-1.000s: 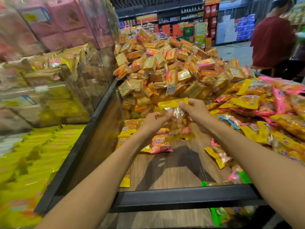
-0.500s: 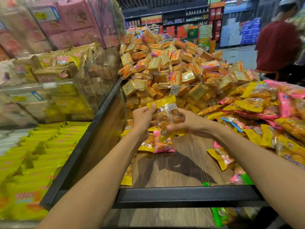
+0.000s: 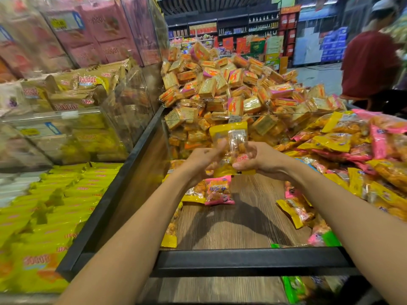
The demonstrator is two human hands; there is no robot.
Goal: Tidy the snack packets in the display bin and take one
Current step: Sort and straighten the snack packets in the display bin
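- Both forearms reach forward over the black front rail (image 3: pixel 253 258) of the display bin, and the hands meet above its wooden floor (image 3: pixel 237 223).
- The left hand (image 3: pixel 203 158) has its fingers curled round the left edge of a yellow snack packet (image 3: pixel 231 137), thumb raised against the packet's face.
- The right hand (image 3: pixel 256 159) grasps the same packet from the right, its fingers bent over the lower part near the yellow bottom seal.
- The packet stands upright between the hands, lifted above the bin floor, its yellow top strip uppermost and a clear window showing orange pieces.
- Just below the hands a pink packet (image 3: pixel 219 191) lies on the wood.
- More yellow and pink packets (image 3: pixel 352 146) are heaped at the right.
- A mound of square biscuit packs (image 3: pixel 231 84) rises behind a clear divider.
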